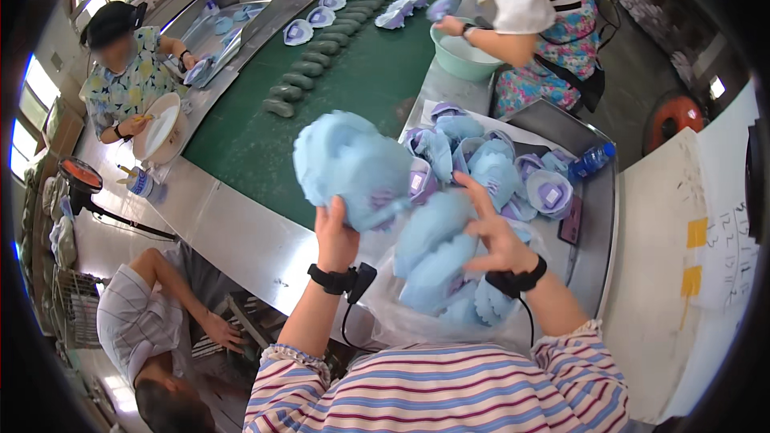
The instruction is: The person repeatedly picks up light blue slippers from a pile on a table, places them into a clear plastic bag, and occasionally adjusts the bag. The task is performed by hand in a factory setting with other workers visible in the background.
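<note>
My left hand (335, 234) is raised and grips a stack of light blue moulded cup-shaped pieces (350, 167) over the edge of the green conveyor belt (241, 144). My right hand (495, 234) rests with spread fingers on another bunch of the same blue pieces (435, 261), which sits in a clear plastic bag (393, 314) in front of me. Both wrists wear black bands with cables. Beyond my hands lies a heap of blue and lilac cups (497, 172) on the metal table (595, 248).
Rows of lilac cups (321, 18) and dark green forms (298, 80) run along the belt. A person at the far right holds a cup over a green basin (464, 54). Another sits at the left with a white bowl (160, 128). Someone crouches at lower left. A plastic bottle (592, 160) lies on the table.
</note>
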`<action>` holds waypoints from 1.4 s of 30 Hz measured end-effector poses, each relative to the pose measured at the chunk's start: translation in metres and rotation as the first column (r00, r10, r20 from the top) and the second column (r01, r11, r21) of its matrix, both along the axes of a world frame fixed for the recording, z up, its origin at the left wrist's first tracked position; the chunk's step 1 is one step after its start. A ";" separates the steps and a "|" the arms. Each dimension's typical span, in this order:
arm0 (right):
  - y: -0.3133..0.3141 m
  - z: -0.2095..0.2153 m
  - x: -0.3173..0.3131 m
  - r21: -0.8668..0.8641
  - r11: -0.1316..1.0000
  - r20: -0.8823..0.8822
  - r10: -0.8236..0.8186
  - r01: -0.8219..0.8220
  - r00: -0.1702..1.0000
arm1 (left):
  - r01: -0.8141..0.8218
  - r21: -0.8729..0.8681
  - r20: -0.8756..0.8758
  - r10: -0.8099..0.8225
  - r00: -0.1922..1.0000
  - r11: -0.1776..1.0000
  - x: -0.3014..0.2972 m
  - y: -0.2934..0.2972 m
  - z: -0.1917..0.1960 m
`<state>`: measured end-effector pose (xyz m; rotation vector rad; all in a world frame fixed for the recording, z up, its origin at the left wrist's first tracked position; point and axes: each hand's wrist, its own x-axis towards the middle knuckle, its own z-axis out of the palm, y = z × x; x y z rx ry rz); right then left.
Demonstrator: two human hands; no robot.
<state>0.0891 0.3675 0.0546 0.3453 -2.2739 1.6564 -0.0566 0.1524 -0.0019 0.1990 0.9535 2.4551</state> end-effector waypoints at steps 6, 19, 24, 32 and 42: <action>-0.007 -0.012 -0.011 0.168 0.977 -0.044 -0.126 0.132 0.991 | -0.053 -0.006 0.071 0.053 0.996 0.999 0.016 0.027 -0.001; 0.235 -0.062 0.088 0.462 0.652 0.208 -0.739 0.601 0.641 | -0.113 -0.036 0.069 0.115 0.991 0.993 -0.005 -0.009 -0.035; 0.251 -0.077 0.093 0.549 0.543 0.360 -0.839 0.635 0.407 | -0.067 -0.080 0.120 0.076 0.990 0.995 -0.001 -0.013 -0.047; 0.236 -0.087 0.072 -0.200 0.752 0.595 -0.416 0.628 0.688 | -0.108 -0.098 0.149 0.122 0.981 0.989 0.001 -0.038 -0.052; 0.145 -0.037 0.027 0.004 0.952 0.605 -0.247 0.307 0.757 | -0.182 -0.216 0.067 0.201 0.977 0.959 -0.003 -0.039 -0.046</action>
